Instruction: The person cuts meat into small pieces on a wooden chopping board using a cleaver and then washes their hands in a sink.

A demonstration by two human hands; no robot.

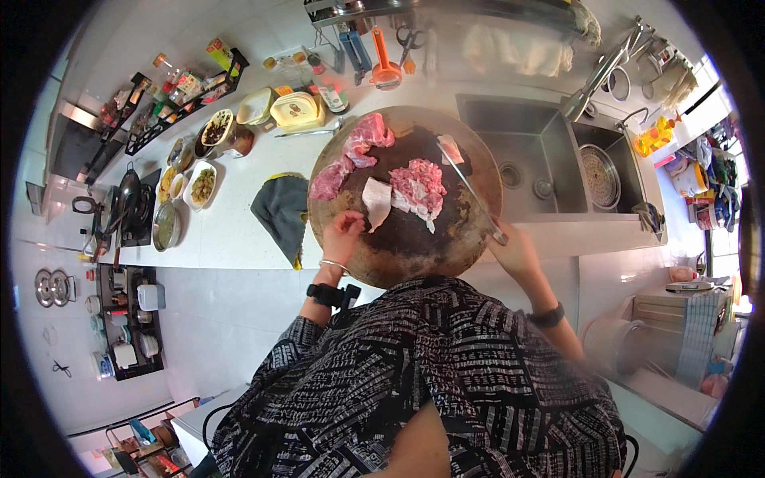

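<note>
A round, dark-stained chopping board (pixel 418 257) lies in front of me on the white counter. My right hand (pixel 511 242) grips the handle of a knife (pixel 469 185), its blade pointing up and left over the board's right side. Near the blade's tip lies a small pale piece of meat or skin (pixel 450 150). My left hand (pixel 345 230) is at the board's left edge, fingers curled beside a pale slab of fat or skin (pixel 377 203); whether they touch it I cannot tell. Chopped pink meat (pixel 418 188) is heaped mid-board. Larger raw meat pieces (pixel 361 143) rest at the upper left.
A folded dark cloth (pixel 281 209) lies left of the board. Beyond are a white dish of food (pixel 203 186), a metal bowl (pixel 167 226), plastic containers (pixel 297 111) and a bottle (pixel 332 95). A steel sink (pixel 520 137) adjoins the board's right side. An orange strainer (pixel 386 74) hangs behind.
</note>
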